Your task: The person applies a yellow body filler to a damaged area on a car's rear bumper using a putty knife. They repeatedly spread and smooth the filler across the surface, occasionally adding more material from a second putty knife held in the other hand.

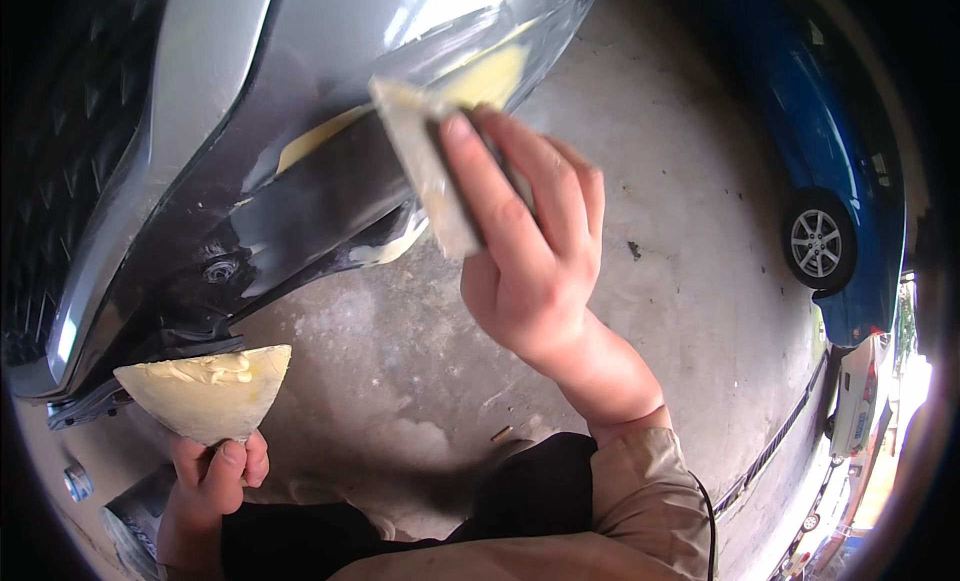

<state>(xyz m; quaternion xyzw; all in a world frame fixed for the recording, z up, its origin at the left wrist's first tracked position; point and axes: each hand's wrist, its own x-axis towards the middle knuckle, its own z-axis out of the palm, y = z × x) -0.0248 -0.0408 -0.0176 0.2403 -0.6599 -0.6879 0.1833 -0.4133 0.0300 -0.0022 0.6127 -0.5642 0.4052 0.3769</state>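
Observation:
My right hand [530, 231] grips a flat, greyish rectangular spreader [415, 146] at a dark grey car bumper [320, 201], just beside a pale yellow patch of filler [485, 76]; whether its edge touches the surface, I cannot tell. More yellow filler lies in a strip [310, 146] further left along the bumper, and a pale smear [385, 246] is on its lower edge. Low at the left, my left hand [218, 476] pinches the narrow end of a wide cream-coloured putty knife [200, 396], which carries a blob of creamy filler along its broad edge.
A black grille [70, 151] fills the far left. Below lies a stained concrete floor [680, 381] with a drain grate [765, 466]. A blue car [855, 161] stands at the right, a white car [855, 401] behind it. A plastic bottle [78, 483] is at lower left.

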